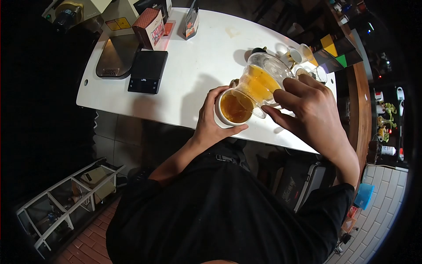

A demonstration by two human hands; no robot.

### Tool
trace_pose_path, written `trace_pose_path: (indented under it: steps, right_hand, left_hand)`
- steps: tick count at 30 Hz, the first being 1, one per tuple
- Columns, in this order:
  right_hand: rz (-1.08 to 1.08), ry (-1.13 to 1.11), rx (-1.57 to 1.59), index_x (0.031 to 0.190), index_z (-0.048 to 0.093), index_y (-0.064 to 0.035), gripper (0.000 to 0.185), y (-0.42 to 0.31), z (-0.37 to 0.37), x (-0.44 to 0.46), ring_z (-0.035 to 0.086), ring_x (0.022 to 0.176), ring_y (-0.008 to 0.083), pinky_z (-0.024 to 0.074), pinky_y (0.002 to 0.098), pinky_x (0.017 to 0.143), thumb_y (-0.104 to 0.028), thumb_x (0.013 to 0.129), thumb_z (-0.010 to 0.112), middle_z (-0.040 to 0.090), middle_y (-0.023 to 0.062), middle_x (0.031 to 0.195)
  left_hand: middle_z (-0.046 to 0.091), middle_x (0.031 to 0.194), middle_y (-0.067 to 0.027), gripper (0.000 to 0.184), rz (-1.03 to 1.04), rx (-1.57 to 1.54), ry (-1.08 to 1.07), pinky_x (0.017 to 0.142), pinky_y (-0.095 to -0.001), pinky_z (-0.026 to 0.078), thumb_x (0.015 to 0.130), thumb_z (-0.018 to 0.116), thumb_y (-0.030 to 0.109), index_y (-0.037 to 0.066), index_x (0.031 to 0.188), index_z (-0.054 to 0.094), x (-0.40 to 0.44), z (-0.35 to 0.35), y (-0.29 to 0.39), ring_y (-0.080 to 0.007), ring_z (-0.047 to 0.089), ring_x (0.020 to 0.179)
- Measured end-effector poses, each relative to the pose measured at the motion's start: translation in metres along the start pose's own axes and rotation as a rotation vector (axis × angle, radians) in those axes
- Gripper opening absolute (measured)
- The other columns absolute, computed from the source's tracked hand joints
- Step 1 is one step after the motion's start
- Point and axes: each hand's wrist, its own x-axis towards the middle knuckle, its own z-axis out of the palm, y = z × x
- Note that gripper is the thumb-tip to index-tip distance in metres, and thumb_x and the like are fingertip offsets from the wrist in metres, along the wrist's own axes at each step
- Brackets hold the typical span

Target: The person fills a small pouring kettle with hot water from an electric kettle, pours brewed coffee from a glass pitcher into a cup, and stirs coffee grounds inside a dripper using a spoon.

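Note:
My left hand (210,119) is wrapped round a white cup (218,115) that holds amber liquid. My right hand (307,105) grips a clear glass server (267,66), tilted over the cup, with yellow-orange liquid inside. The server's spout reaches over the cup's right side. The server's handle is mostly hidden by my right fingers. Both are above the near edge of the white table (193,66).
A black scale (148,72) and a dark metal plate (115,57) lie at the left. Behind them stand a red patterned box (149,28) and a dark pouch (191,22). Cups and glasses, one a white cup (293,56), stand at the right, near a dark box with yellow and green patches (336,50).

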Motion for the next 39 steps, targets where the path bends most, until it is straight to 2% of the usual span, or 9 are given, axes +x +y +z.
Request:
trace_pose_path:
  steps: [8, 16, 24, 26, 29, 30, 34, 38, 39]
  right_hand:
    - [-0.096, 0.044, -0.062, 0.089, 0.074, -0.0111, 0.017, -0.007, 0.001, -0.001, 0.063, 0.08, 0.0213, 0.0571, 0.0351, 0.065, -0.027, 0.086, 0.08, 0.066, 0.0043, 0.088]
    - [-0.133, 0.149, -0.096, 0.09, 0.07, -0.0126, 0.021, -0.009, 0.003, -0.003, 0.061, 0.086, 0.0223, 0.0566, 0.0376, 0.066, -0.025, 0.08, 0.083, 0.064, 0.0033, 0.093]
    - [-0.214, 0.241, -0.146, 0.089, 0.069, -0.0124, 0.023, -0.013, 0.004, -0.002, 0.06, 0.087, 0.0237, 0.0534, 0.0364, 0.067, -0.025, 0.075, 0.082, 0.062, 0.0033, 0.095]
    - [-0.233, 0.309, -0.132, 0.076, 0.064, -0.0102, 0.028, -0.017, 0.006, 0.001, 0.053, 0.072, 0.0234, 0.047, 0.0367, 0.061, -0.023, 0.072, 0.088, 0.054, 0.0028, 0.08]
    - [-0.296, 0.35, -0.199, 0.074, 0.062, -0.0102, 0.029, -0.016, 0.011, 0.0, 0.05, 0.07, 0.0229, 0.0438, 0.0357, 0.059, -0.024, 0.073, 0.088, 0.052, 0.0023, 0.078]
    - [-0.328, 0.389, -0.174, 0.077, 0.067, -0.0113, 0.024, -0.014, 0.015, 0.001, 0.048, 0.07, 0.0221, 0.0414, 0.0349, 0.058, -0.023, 0.073, 0.088, 0.05, 0.0011, 0.077]
    - [-0.423, 0.388, -0.281, 0.09, 0.076, -0.0159, 0.024, -0.009, 0.017, -0.002, 0.045, 0.069, 0.0207, 0.0405, 0.0335, 0.058, -0.02, 0.069, 0.085, 0.048, -0.0001, 0.075]
    - [-0.44, 0.466, -0.317, 0.084, 0.073, -0.0131, 0.022, -0.007, 0.023, 0.0, 0.045, 0.069, 0.0205, 0.0404, 0.0335, 0.058, -0.023, 0.07, 0.086, 0.048, 0.0001, 0.075]
    - [-0.411, 0.468, -0.247, 0.082, 0.071, -0.0104, 0.019, -0.005, 0.023, 0.001, 0.045, 0.072, 0.021, 0.0392, 0.0331, 0.058, -0.018, 0.07, 0.083, 0.05, 0.0021, 0.078]
  left_hand:
    - [0.054, 0.136, -0.0188, 0.102, -0.034, -0.062, 0.014, 0.108, -0.0398, 0.048, 0.066, 0.098, 0.025, 0.001, 0.144, 0.037, 0.001, -0.002, -0.005, -0.0301, 0.057, 0.129]
    - [0.054, 0.135, -0.018, 0.101, -0.036, -0.13, 0.044, 0.108, -0.0395, 0.048, 0.065, 0.098, 0.026, 0.0, 0.143, 0.039, 0.009, -0.007, -0.005, -0.0294, 0.057, 0.128]
    - [0.056, 0.131, -0.0169, 0.101, -0.021, -0.178, 0.072, 0.102, -0.0379, 0.052, 0.065, 0.099, 0.027, 0.001, 0.142, 0.04, 0.015, -0.007, -0.009, -0.0281, 0.062, 0.121]
    - [0.057, 0.13, -0.0165, 0.101, -0.028, -0.198, 0.075, 0.102, -0.0378, 0.052, 0.065, 0.099, 0.029, 0.001, 0.142, 0.04, 0.016, -0.008, -0.009, -0.0278, 0.062, 0.121]
    - [0.059, 0.128, -0.0161, 0.104, -0.005, -0.192, 0.097, 0.1, -0.0377, 0.053, 0.065, 0.099, 0.032, 0.001, 0.143, 0.038, 0.018, -0.007, -0.011, -0.0274, 0.064, 0.118]
    - [0.06, 0.126, -0.016, 0.105, 0.022, -0.168, 0.113, 0.099, -0.0378, 0.054, 0.065, 0.099, 0.033, 0.001, 0.143, 0.038, 0.019, -0.007, -0.013, -0.0273, 0.065, 0.116]
    - [0.062, 0.124, -0.0166, 0.105, 0.056, -0.083, 0.079, 0.097, -0.0385, 0.055, 0.064, 0.099, 0.034, 0.002, 0.143, 0.037, 0.024, -0.012, -0.016, -0.0276, 0.067, 0.113]
    - [0.063, 0.124, -0.0169, 0.106, 0.062, -0.084, 0.088, 0.096, -0.0393, 0.056, 0.062, 0.1, 0.031, 0.002, 0.143, 0.038, 0.028, -0.016, -0.022, -0.0285, 0.068, 0.112]
    - [0.061, 0.126, -0.0172, 0.106, 0.022, -0.118, 0.071, 0.097, -0.0395, 0.055, 0.061, 0.1, 0.03, 0.002, 0.142, 0.038, 0.029, -0.017, -0.025, -0.0287, 0.067, 0.114]
